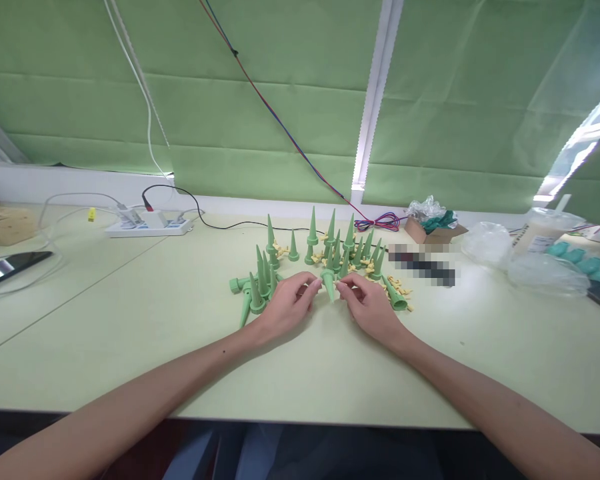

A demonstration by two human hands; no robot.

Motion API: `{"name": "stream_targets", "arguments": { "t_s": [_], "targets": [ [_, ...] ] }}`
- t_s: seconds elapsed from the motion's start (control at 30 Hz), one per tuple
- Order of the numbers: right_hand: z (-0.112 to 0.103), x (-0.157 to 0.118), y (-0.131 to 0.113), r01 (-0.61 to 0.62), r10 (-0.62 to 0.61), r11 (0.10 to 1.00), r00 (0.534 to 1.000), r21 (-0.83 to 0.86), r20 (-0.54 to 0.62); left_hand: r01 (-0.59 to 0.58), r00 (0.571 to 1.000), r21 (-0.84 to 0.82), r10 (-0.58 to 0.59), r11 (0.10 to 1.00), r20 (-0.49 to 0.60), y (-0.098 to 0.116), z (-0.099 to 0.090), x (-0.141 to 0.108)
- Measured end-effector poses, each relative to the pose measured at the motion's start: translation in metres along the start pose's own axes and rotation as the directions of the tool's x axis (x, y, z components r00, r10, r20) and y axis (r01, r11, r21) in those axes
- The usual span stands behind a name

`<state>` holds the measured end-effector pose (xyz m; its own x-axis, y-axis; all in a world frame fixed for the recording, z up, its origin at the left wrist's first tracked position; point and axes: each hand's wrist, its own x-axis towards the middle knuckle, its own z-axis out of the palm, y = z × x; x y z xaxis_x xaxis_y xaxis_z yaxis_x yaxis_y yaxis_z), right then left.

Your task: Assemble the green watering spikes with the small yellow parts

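A green plastic watering spike (329,285) is held point down between my two hands, its wide cap end on top. My left hand (294,301) is closed, thumb and fingertips pinched at the spike's left side. My right hand (371,305) pinches at its right side; whether a small part sits in those fingertips is hidden. Behind the hands, several green spikes (313,227) stand upright on their wide ends. More green spikes (257,297) stand and lie beside my left hand. Small yellow plastic pieces (399,287) lie scattered among them, and one green spike (396,295) lies near my right hand.
A white power strip (150,228) with cables lies at the back left, a dark phone (13,269) at the far left. On the right are a small cardboard box (434,232), a blurred dark object (423,265), a plastic cup (543,233) and clear plastic bags (487,241).
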<state>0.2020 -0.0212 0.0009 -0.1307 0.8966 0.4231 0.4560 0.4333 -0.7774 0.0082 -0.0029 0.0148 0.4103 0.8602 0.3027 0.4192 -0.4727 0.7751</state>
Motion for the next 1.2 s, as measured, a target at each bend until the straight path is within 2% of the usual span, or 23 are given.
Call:
{"name": "stream_targets", "arguments": {
  "t_s": [0.17,0.37,0.73,1.0,1.2],
  "targets": [
    [-0.0015,-0.0006,-0.0004,0.035,-0.035,0.999,0.999,0.002,0.028,0.073,0.995,-0.109,-0.065,0.991,0.074,0.0001,0.0009,-0.0007],
    [-0.0023,-0.0008,0.0017,0.012,-0.016,0.998,0.998,0.055,0.058,0.161,0.979,-0.202,-0.131,0.966,0.155,0.0001,0.0021,-0.0024],
    [-0.0031,-0.0005,0.0055,0.067,-0.067,0.998,0.996,0.005,0.062,0.222,0.953,-0.256,-0.154,0.941,0.259,-0.0019,-0.0002,-0.0018],
    [-0.0046,-0.0016,0.0052,0.056,-0.057,0.998,0.994,0.012,0.091,0.161,0.961,-0.203,-0.106,0.966,0.256,0.0011,-0.0019,-0.0034],
    [-0.0029,-0.0033,0.003,0.038,-0.044,0.998,0.995,0.058,0.091,-0.038,0.99,-0.123,0.053,0.992,0.127,0.0021,0.0005,-0.0026]
  ]
}}
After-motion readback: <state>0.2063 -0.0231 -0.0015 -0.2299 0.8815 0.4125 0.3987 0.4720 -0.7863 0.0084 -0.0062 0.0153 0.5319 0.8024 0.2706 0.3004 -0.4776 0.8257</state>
